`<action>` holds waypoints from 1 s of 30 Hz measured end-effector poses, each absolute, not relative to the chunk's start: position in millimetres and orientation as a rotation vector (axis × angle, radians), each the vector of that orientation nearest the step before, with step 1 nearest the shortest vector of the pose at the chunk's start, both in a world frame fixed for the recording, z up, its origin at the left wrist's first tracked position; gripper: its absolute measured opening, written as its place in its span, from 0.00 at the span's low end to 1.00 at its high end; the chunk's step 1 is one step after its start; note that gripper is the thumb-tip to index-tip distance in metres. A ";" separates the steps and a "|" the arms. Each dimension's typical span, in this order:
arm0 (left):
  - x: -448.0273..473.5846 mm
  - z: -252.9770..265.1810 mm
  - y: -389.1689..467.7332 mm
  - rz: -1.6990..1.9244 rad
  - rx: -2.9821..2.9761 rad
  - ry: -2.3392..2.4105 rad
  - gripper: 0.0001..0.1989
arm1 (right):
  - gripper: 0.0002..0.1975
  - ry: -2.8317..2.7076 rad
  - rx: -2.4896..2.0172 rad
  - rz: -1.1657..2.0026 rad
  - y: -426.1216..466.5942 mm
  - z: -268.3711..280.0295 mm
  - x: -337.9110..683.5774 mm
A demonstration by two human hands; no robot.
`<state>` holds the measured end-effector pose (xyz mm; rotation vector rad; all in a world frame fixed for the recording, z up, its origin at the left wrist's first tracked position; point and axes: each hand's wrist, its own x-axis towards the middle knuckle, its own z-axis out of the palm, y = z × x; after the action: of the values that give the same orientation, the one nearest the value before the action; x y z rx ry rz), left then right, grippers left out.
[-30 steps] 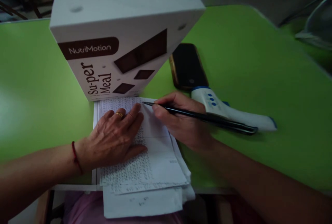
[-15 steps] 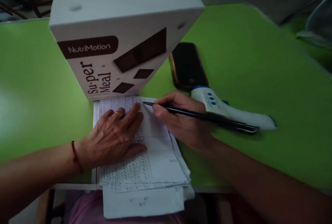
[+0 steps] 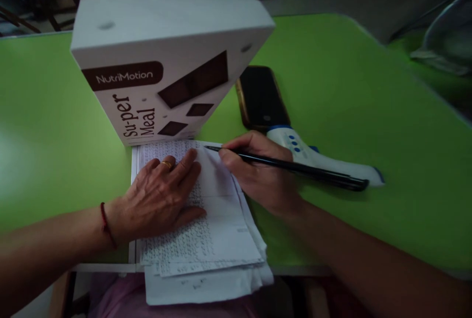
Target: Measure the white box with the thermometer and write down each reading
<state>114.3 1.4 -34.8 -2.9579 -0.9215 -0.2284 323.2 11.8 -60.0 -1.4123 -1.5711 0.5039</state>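
My left hand (image 3: 162, 197) lies flat on a stack of paper sheets (image 3: 224, 215), its fingers stretched out over rows of handwriting. A ring and a red cord bracelet show on that arm. In my right hand (image 3: 261, 170) is a black pen (image 3: 302, 168), gripped near its tip, which points left at the top part of the uppermost sheet, close to my left index finger. Whether the tip touches the paper I cannot tell. The sheets overhang the table's near edge, and a white box (image 3: 147, 111) printed "NutriMotion Su-per Meal" stands upright just beyond them.
A smartphone (image 3: 261, 97) in a brown-edged case lies right of the box. Against it, partly behind my right hand, is a white and blue handheld device (image 3: 324, 158), like an infrared thermometer. All rest on a green table (image 3: 368, 111). A transparent object (image 3: 450, 33) sits far right.
The view has shifted slightly, so box, phone and device appear a little lower and further left. Both hands keep nearly the same pose on the paper and pen.
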 end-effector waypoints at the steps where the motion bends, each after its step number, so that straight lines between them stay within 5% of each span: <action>1: 114.3 -34.6 1.4 -0.224 -2.963 -0.925 0.35 | 0.05 -1.576 -1.418 0.506 11.9 -60.9 323.2; 30: 113.2 -35.3 2.0 -0.169 -3.002 -0.932 0.36 | 0.05 -1.522 -1.430 0.542 11.6 -57.8 320.7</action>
<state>113.2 2.0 -35.3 -3.0019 -0.9322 -0.1687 320.7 11.6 -57.8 -1.4300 -1.5217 0.5415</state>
